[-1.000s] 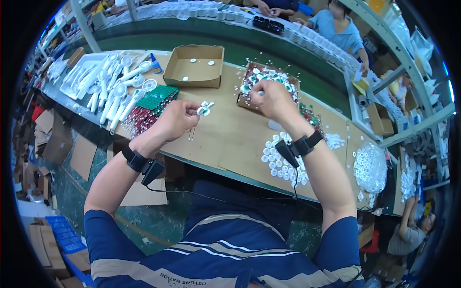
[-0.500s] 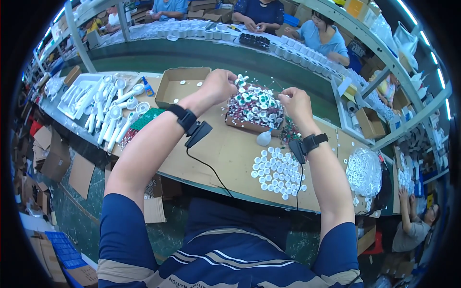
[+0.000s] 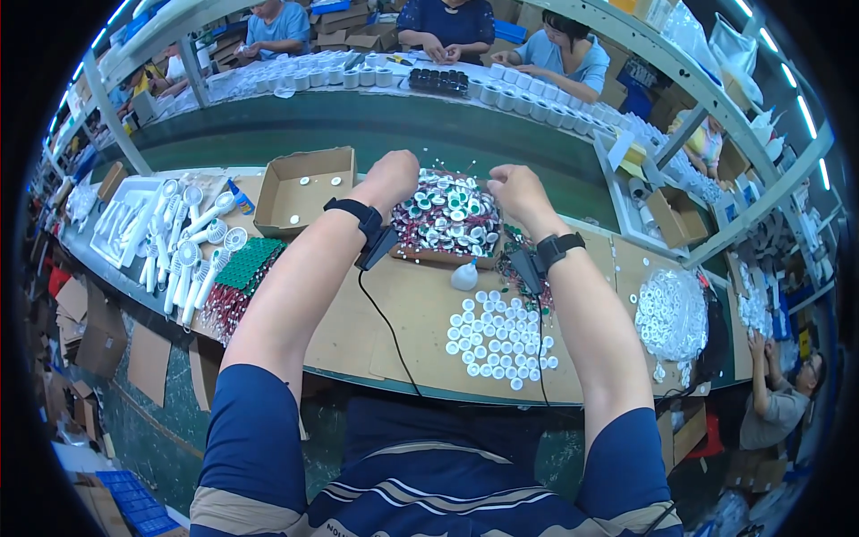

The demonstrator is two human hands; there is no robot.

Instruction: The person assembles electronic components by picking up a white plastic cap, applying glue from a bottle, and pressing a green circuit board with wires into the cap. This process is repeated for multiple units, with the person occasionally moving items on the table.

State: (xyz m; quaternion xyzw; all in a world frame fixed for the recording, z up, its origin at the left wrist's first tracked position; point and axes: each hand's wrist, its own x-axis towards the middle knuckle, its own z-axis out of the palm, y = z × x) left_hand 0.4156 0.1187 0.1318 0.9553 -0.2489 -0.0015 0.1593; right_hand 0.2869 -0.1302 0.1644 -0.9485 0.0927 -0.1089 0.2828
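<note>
A shallow cardboard box (image 3: 429,257) is heaped with small white-and-green round parts (image 3: 458,215) on thin red wires. My left hand (image 3: 394,177) is curled closed at the heap's far left edge; its fingertips are hidden behind the hand. At the far right edge, my right hand (image 3: 519,190) has its fingers bent together in a pinch, and whatever they hold is too small to make out. Both wrists wear black straps with small black devices. A white squeeze bulb (image 3: 464,276) stands just in front of the box, and white round caps (image 3: 501,336) lie spread nearer me.
Left are an open cardboard box (image 3: 309,213) with a few white discs, a glue bottle (image 3: 240,197), white handheld fans (image 3: 186,255) and green boards (image 3: 246,263) with red wires. A bag of white rings (image 3: 671,313) lies right. Co-workers sit across the green belt (image 3: 295,134).
The view has shifted, so the bench sits further left. Both hands stay by the heap. A white-and-green part seen at my left fingertips before is now out of sight.
</note>
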